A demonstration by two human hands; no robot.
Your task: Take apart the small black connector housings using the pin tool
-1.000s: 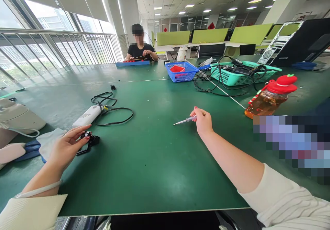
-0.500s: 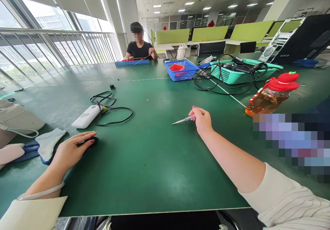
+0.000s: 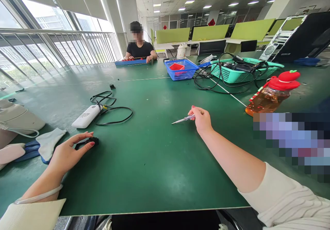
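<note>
My right hand (image 3: 202, 119) holds a screwdriver (image 3: 183, 119) with a clear handle, low above the green tabletop. Its thin metal tip points left; the fingers cover most of the handle. On the left, my left hand (image 3: 67, 151) rests by a small black object (image 3: 92, 141) lying on the table. Thumb and fingers are spread apart on either side of that object, and its left part is hidden behind them, so its kind is unclear. Just beyond this hand lies a white power bank (image 3: 87, 116) with a black cable (image 3: 117, 123) looped beside it.
A bottle with a red lid (image 3: 273, 94) stands at right. Farther back are a blue basket (image 3: 182, 73) and a teal basket (image 3: 239, 78) full of black cables. Blue and white cloth (image 3: 50, 142) lies at left. Another person (image 3: 140, 48) sits across the table.
My left hand's fingers have opened wider, and more of the black object shows. My right hand with the screwdriver has barely moved. The other person's hand has lowered to the blue tray.
</note>
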